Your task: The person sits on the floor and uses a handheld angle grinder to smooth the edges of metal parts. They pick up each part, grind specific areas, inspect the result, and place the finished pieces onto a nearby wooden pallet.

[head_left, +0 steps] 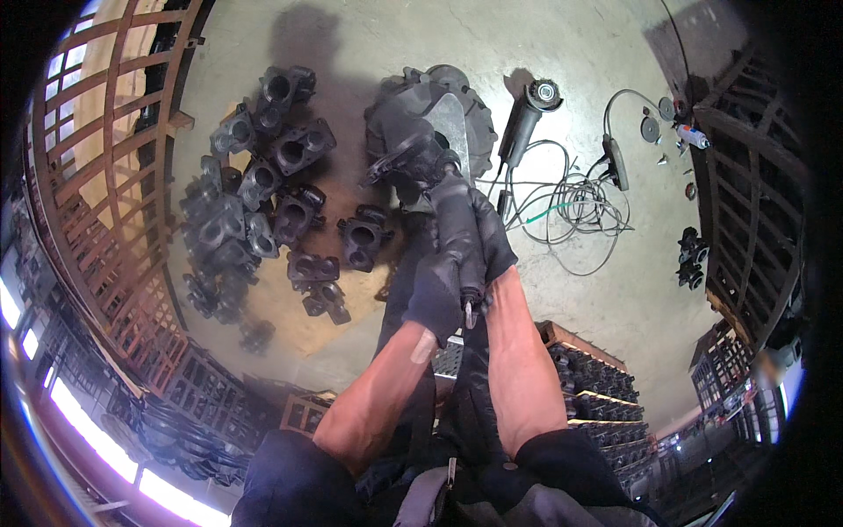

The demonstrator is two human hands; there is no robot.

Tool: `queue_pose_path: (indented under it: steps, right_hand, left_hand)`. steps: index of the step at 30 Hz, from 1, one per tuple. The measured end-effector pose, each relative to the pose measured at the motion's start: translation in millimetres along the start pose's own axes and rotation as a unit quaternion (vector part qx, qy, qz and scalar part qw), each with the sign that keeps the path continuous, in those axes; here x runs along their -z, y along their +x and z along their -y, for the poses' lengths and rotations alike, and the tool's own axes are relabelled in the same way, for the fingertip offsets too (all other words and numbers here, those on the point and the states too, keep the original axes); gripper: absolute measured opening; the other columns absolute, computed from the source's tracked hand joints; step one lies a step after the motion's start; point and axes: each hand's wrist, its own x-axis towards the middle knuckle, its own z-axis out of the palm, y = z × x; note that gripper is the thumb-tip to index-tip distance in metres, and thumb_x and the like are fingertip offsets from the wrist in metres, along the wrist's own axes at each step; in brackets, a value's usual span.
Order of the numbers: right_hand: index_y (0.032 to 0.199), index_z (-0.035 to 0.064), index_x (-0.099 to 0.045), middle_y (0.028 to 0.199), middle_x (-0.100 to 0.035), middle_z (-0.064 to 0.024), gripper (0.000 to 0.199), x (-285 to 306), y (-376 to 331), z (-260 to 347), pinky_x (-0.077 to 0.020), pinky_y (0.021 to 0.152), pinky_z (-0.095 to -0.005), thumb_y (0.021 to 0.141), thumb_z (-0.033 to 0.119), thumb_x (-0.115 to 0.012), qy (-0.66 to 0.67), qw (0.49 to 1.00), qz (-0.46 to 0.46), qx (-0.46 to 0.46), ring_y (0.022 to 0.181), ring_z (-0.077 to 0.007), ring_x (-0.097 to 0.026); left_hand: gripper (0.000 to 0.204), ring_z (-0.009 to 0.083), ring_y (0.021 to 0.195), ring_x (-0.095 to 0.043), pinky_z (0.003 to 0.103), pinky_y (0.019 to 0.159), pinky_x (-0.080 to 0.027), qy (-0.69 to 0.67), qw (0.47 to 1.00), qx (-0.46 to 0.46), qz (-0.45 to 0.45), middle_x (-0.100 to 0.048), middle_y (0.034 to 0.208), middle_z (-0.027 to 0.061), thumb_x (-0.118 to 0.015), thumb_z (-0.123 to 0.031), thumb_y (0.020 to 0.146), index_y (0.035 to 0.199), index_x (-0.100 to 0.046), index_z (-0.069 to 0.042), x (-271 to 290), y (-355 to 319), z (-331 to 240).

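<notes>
Both my hands wear dark gloves and grip a grey hand-held power grinder (457, 228). My left hand (436, 294) is closed around the rear of its body, near the cord end. My right hand (487, 230) wraps the body further forward. The tool's front end meets a dark metal casting (406, 160) that rests on a larger round dark casting (421, 105) on the concrete floor. The grinder's disc is hidden behind the casting and my gloves.
Several dark metal castings (255, 202) lie piled on the floor at left. A second angle grinder (527, 114) and tangled cables (571, 206) lie at right, with loose discs (650, 129) beyond. Rusty metal crates (114, 176) stand left, and another crate (746, 193) right.
</notes>
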Motion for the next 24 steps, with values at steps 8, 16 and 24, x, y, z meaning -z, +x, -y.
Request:
queue_pose_path:
  steps: [8, 16, 24]
  right_hand:
    - [0.114, 0.0002, -0.056, 0.083, -0.066, -0.0176, 0.055, 1, -3, -3, -0.0581, 0.059, -0.0415, 0.098, 0.052, -0.044, -0.001, 1.000, 0.010, -0.001, 0.064, -0.0299, -0.066]
    - [0.117, 0.0022, -0.055, 0.085, -0.065, -0.0148, 0.054, -9, -6, -4, -0.0580, 0.062, -0.0394, 0.100, 0.052, -0.042, -0.037, 0.999, -0.016, 0.015, 0.065, -0.0269, -0.064]
    - [0.120, 0.0026, -0.054, 0.089, -0.065, -0.0138, 0.052, 3, 3, -7, -0.0586, 0.063, -0.0397, 0.100, 0.050, -0.045, -0.019, 1.000, 0.004, 0.016, 0.069, -0.0259, -0.065]
  left_hand:
    - [0.024, 0.0194, 0.061, -0.062, 0.031, 0.055, -0.053, -0.030, 0.998, 0.049, 0.013, -0.065, 0.078, 0.0081, -0.061, -0.026, 0.093, 0.096, -0.064, -0.002, 2, -7, -6]
    - [0.024, 0.0183, 0.063, -0.060, 0.030, 0.060, -0.052, -0.059, 0.998, 0.035, 0.001, -0.063, 0.078, 0.0075, -0.060, -0.025, 0.094, 0.096, -0.065, -0.001, -1, -12, -15]
    - [0.029, 0.0255, 0.061, -0.063, 0.034, 0.054, -0.053, -0.115, 0.989, 0.090, -0.001, -0.065, 0.079, 0.0138, -0.062, -0.027, 0.092, 0.104, -0.063, -0.001, 4, -6, -12]
